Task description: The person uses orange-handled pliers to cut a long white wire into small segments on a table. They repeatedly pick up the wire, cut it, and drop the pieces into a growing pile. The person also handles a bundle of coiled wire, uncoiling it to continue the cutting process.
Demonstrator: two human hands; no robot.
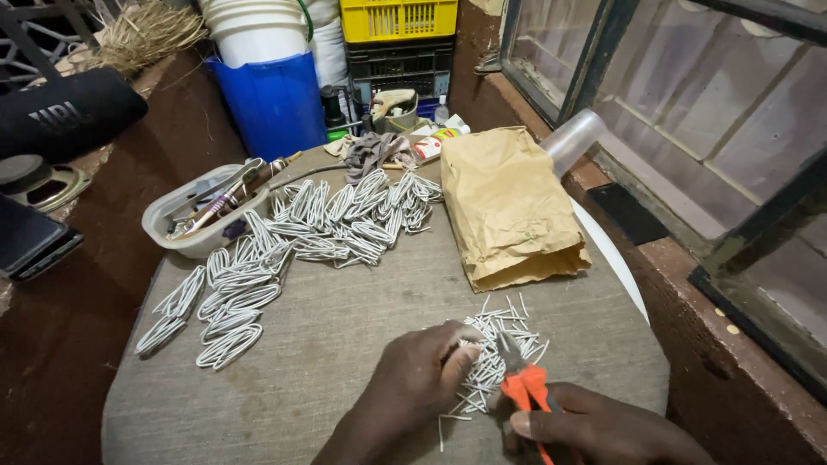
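Note:
My left hand [413, 383] rests on a pile of short white cut wire pieces [504, 344] at the near right of a round cloth-covered table [327, 344], fingers curled over some of the pieces. My right hand [594, 426] grips pliers with orange handles [525, 383], whose jaws point up into the same pile. Many bent white wire loops [284, 258] lie spread in rows across the left and middle of the table.
A brown paper bag [508, 207] lies at the right. A white plastic tub of tools [202, 211] sits at the left edge. Behind stand a blue bucket [276, 103], yellow and black crates [398, 43] and a black speaker [65, 112]. A window frame runs along the right.

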